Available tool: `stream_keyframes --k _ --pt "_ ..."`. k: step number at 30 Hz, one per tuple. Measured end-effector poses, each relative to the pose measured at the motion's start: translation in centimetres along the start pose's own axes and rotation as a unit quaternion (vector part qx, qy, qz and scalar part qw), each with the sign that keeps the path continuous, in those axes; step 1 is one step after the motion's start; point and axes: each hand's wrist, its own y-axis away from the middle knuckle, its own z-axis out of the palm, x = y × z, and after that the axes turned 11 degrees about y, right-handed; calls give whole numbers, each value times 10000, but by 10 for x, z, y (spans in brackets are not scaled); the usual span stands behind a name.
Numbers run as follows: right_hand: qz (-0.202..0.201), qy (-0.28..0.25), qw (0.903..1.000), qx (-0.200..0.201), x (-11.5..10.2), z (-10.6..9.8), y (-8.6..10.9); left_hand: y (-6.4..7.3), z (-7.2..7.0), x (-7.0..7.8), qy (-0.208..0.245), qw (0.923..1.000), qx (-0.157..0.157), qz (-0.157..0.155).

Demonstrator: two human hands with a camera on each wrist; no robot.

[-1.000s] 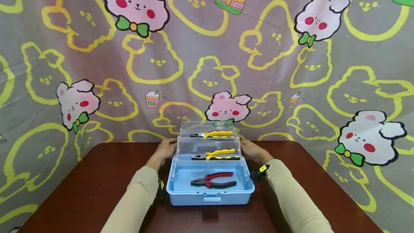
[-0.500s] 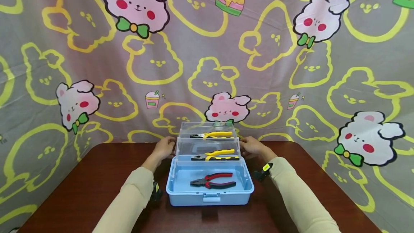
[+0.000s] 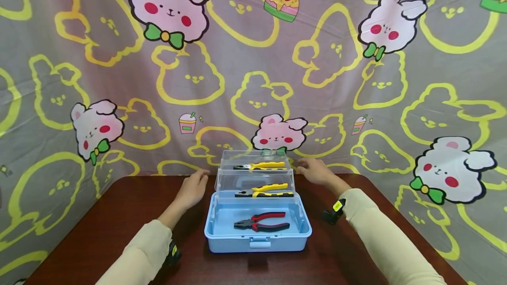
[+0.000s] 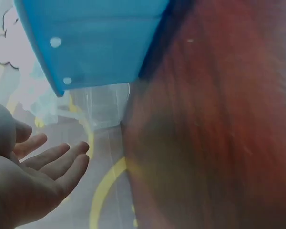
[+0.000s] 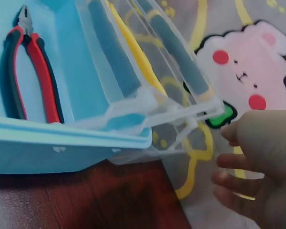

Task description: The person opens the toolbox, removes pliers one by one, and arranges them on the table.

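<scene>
Left hand [image 3: 192, 189], right hand [image 3: 317, 172] slack, empty beside blue toolbox [image 3: 281, 244]; bumping far tray [image 3: 237, 159] could spill its yellow pliers [image 3: 267, 165].

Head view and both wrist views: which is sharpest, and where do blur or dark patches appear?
Head view: sharpest, red-handled pliers crisp, a dark patch on the table before the blue toolbox; left wrist view: table smeared and blurry; right wrist view: slightly soft, table dark below the toolbox.
</scene>
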Motion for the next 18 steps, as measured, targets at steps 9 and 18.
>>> stream_keyframes --k 9,18 --pt "-748 -10 9925 970 -28 -9 2 40 -1 19 -338 9982 -100 475" --pt "-1352 -116 9850 1065 -47 4 -2 83 14 31 -24 9945 -1024 201"
